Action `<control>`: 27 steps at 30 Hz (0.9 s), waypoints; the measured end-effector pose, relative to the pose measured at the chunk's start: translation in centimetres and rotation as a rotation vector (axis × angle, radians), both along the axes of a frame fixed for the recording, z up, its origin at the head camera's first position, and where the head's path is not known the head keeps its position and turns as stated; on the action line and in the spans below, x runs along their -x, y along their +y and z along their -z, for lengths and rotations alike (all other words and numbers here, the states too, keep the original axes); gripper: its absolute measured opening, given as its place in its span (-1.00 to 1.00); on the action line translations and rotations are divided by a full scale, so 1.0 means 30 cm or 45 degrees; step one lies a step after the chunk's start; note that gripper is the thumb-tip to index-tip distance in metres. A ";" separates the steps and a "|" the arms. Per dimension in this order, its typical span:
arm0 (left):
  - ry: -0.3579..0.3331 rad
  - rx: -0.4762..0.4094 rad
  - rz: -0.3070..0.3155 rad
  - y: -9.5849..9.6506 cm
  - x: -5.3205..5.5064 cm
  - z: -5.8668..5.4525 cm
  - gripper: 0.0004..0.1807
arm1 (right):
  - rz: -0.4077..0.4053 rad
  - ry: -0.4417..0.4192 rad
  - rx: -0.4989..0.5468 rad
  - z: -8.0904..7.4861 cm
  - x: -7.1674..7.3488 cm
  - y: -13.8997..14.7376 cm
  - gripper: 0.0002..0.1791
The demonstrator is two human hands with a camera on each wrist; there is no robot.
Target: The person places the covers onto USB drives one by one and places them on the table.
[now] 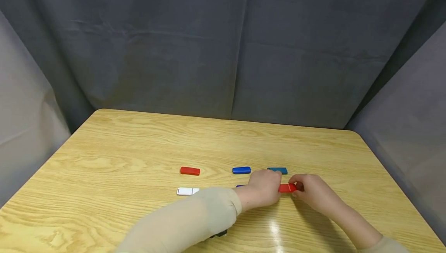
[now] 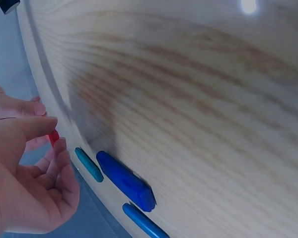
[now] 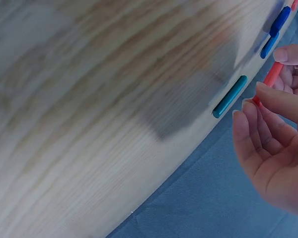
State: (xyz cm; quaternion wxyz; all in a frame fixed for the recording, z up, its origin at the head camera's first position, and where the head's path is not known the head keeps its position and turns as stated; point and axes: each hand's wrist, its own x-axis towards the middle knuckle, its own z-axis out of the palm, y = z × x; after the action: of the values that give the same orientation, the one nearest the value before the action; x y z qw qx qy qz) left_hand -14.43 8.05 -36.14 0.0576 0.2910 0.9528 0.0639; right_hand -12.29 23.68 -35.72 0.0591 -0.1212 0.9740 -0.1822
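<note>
Between my two hands is a small red stick (image 1: pixel 287 188) with a seam across it, like a capped USB stick. My left hand (image 1: pixel 265 187) pinches its left end, and my right hand (image 1: pixel 315 193) holds the right end between thumb and fingertips. In the right wrist view the red stick (image 3: pixel 273 74) spans the gap from one hand to the other, above the table. Just behind the hands lies a teal piece (image 1: pixel 278 171), partly covered by the left hand in the head view. A blue stick (image 2: pixel 126 181) lies near the left hand.
A blue piece (image 1: pixel 241 170) and a red piece (image 1: pixel 189 171) lie in the back row on the wooden table (image 1: pixel 122 141). Nearer, a white stick (image 1: pixel 186 191) is partly hidden by the left sleeve (image 1: pixel 188 218). A dark curtain (image 1: pixel 167 52) hangs behind the table.
</note>
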 end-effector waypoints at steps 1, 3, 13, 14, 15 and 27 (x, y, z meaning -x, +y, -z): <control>0.005 0.005 -0.003 0.003 0.002 0.001 -0.86 | -0.003 0.005 -0.004 0.001 0.002 0.001 -0.83; 0.002 0.014 -0.013 0.009 0.004 0.000 -0.87 | -0.010 0.012 -0.005 0.004 0.005 0.004 -0.82; -0.053 0.075 -0.052 0.046 0.026 0.026 -0.88 | 0.017 0.009 -0.058 0.018 0.022 0.007 -0.82; -0.055 0.081 -0.053 0.048 0.026 0.028 -0.89 | 0.018 0.006 -0.060 0.020 0.023 0.006 -0.82; -0.049 0.087 -0.053 0.049 0.027 0.028 -0.89 | 0.016 0.008 -0.060 0.021 0.025 0.006 -0.82; -0.059 0.152 -0.058 0.050 0.029 0.041 -0.84 | 0.002 0.001 -0.079 0.047 0.039 -0.002 -0.87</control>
State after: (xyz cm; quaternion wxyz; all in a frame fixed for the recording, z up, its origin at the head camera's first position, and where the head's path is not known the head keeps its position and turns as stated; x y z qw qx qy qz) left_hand -15.29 9.56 -37.36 0.0953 0.2638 0.9598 0.0148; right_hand -13.46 23.63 -37.15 0.0622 -0.1188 0.9793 -0.1517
